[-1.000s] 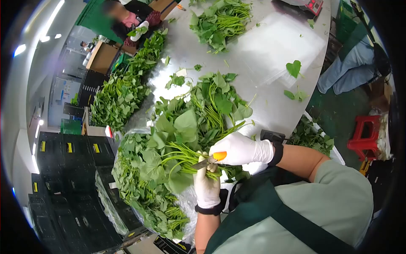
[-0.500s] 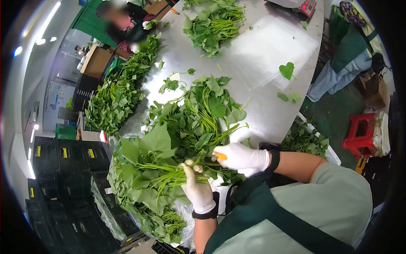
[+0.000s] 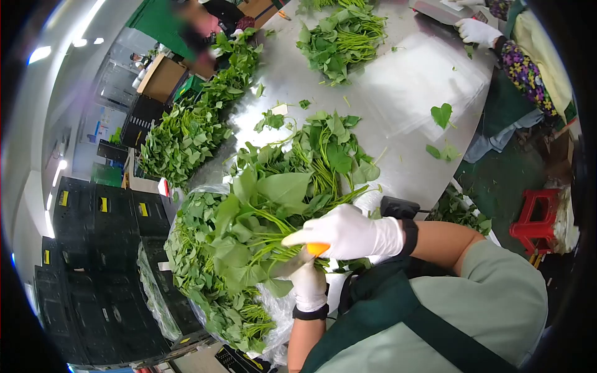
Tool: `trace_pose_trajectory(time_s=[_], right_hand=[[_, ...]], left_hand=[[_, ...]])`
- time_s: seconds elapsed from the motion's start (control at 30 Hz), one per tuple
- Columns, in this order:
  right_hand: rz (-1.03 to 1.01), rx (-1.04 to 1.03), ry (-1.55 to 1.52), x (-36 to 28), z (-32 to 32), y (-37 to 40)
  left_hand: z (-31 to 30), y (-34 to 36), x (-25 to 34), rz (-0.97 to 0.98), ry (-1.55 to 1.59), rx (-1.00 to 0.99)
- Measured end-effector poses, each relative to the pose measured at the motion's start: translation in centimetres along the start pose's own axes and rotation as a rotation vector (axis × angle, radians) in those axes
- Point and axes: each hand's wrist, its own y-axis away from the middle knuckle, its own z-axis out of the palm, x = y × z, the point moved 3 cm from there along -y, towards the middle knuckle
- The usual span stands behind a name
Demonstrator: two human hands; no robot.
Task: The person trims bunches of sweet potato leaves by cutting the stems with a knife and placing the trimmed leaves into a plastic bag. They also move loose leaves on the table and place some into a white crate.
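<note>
My left hand (image 3: 310,287), in a white glove, is closed round the stems of a bunch of leafy greens (image 3: 249,239) with broad heart-shaped leaves. In my gloved right hand (image 3: 351,233) is a knife (image 3: 290,265) with an orange handle, its blade lying across the stems close to my left hand. The left fingers are partly hidden behind the knife and the right hand. Beneath and left of the bunch, more greens (image 3: 199,239) sit in clear plastic (image 3: 277,314). A loose heap of greens (image 3: 326,152) lies just beyond my hands.
On the metal table (image 3: 404,171) are another pile of greens (image 3: 345,40), a long heap (image 3: 186,133) at left and clear plastic bags (image 3: 423,81). A co-worker's gloved hand (image 3: 477,32) is at a scale (image 3: 435,9). Black crates (image 3: 93,273) stand left, a red stool (image 3: 538,217) right.
My right hand has moved left over my left hand, bringing the knife blade across the stems. The co-worker at the right now leans in, hands by the scale. The view has shifted slightly.
</note>
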Motion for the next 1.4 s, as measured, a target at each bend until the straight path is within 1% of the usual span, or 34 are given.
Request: trace_pose_trajectory(time_s=[0.03, 0.1, 0.13, 0.17, 0.2, 0.27, 0.3, 0.37, 0.43, 0.5, 0.53, 0.57, 0.6, 0.67, 0.73, 0.77, 0.83, 0.87, 0.9, 0.93, 0.97, 1.03, 1.07, 1.1, 1.13, 1.17, 1.2, 1.23, 1.3, 1.33, 1.37, 1.4], right_hand=[[-0.086, -0.014, 0.112, 0.1, 0.6, -0.3], [-0.135, -0.074, 0.336, 0.3, 1.9, -0.5], [-0.126, -0.081, 0.377, 0.7, 2.4, -0.3], [-0.098, -0.087, 0.364, 1.0, 2.6, -0.2], [-0.083, -0.071, 0.346, 1.3, 2.8, 0.2], [-0.061, -0.052, 0.332, 1.8, 3.1, 0.6], [-0.056, -0.077, 0.347, 1.9, 3.4, 0.8], [-0.041, -0.103, 0.364, 2.5, 3.7, 1.2], [-0.057, -0.05, 0.327, 2.8, 3.6, 1.6], [-0.054, -0.048, 0.32, 3.0, 3.4, 2.1], [-0.059, -0.048, 0.312, 3.1, 3.2, 2.3], [-0.06, -0.046, 0.314, 3.1, 3.2, 2.5], [-0.015, -0.041, 0.277, 3.1, 3.3, 2.8], [0.057, -0.044, 0.223, 3.2, 3.4, 3.3], [0.057, -0.025, 0.212, 3.3, 3.6, 3.8], [0.057, -0.012, 0.198, 3.4, 3.5, 4.1], [0.061, -0.015, 0.206, 3.2, 3.2, 4.6], [0.052, -0.003, 0.165, 3.1, 3.3, 4.9], [0.043, 0.006, 0.126, 3.2, 3.2, 5.2], [0.035, 0.025, 0.118, 3.6, 3.0, 5.5], [0.074, 0.018, 0.14, 3.9, 2.5, 5.8], [0.235, -0.007, 0.168, 5.6, 1.8, 7.4], [0.289, 0.009, 0.136, 6.7, 0.8, 8.3], [0.278, 0.034, 0.256, 8.9, 0.9, 10.1], [0.504, -0.036, 0.237, 8.6, -0.8, 10.8], [0.491, -0.013, 0.269, 9.4, -2.0, 11.7], [0.586, -0.113, 0.346, 10.1, -3.1, 12.6], [0.719, -0.263, 0.42, 10.4, -4.0, 13.3], [0.774, -0.223, 0.547, 11.6, -4.5, 15.4], [0.783, -0.225, 0.552, 11.7, -4.6, 15.6], [0.841, -0.217, 0.504, 11.9, -4.3, 15.4], [0.897, -0.204, 0.455, 12.1, -4.0, 15.0]], left_hand=[[-0.2, -0.1, -0.3, -0.019, 0.05, 0.035], [0.1, 0.2, -0.2, 0.029, -0.086, 0.0], [0.4, 0.4, 0.1, 0.001, -0.136, 0.042], [0.7, 0.6, 0.2, -0.028, -0.182, 0.084], [0.8, 0.7, 0.1, 0.034, -0.223, 0.103], [0.4, 0.6, -1.0, 0.016, -0.271, 0.127], [0.4, 0.8, -1.1, -0.003, -0.284, 0.135], [0.2, 0.8, -1.3, -0.034, -0.295, 0.091], [-0.1, 0.9, -2.1, -0.066, -0.304, 0.052], [-0.4, 0.6, -3.0, 0.011, -0.316, 0.116], [-0.4, 0.8, -2.8, 0.011, -0.317, 0.114], [-0.1, 1.0, -2.6, -0.12, -0.245, 0.082], [0.2, 1.2, -2.6, -0.249, -0.173, 0.049], [0.1, 1.1, -3.2, -0.246, -0.146, 0.028], [0.7, 1.2, -3.4, -0.238, -0.053, -0.01], [0.8, 1.3, -3.2, -0.235, -0.055, -0.016], [0.6, 1.6, -3.2, -0.301, -0.113, 0.043], [-0.2, 1.4, -3.5, -0.382, -0.108, 0.068], [-0.5, 1.0, -3.6, -0.361, -0.01, 0.045], [-0.7, 0.5, -3.4, -0.291, 0.03, -0.007], [-0.8, 0.1, -2.8, -0.223, 0.071, -0.057], [-0.4, 0.2, -0.3, -0.221, 0.043, 0.112], [-1.5, -0.2, -0.3, -0.197, 0.076, 0.166], [-2.9, -0.1, -0.6, -0.191, 0.106, 0.229], [-3.6, 0.4, -0.1, -0.167, 0.08, 0.212], [-4.3, 0.6, 0.3, -0.142, 0.055, 0.19], [-5.0, 0.7, 0.0, -0.141, 0.142, 0.179], [-5.7, 0.8, -0.2, -0.13, 0.225, 0.166], [-7.1, 1.3, -1.2, -0.151, 0.389, 0.171], [-8.7, 1.8, -2.4, -0.205, 0.419, 0.139], [-9.9, 2.2, -3.2, -0.256, 0.446, 0.107], [-9.8, 2.6, -3.6, -0.301, 0.552, 0.145]])
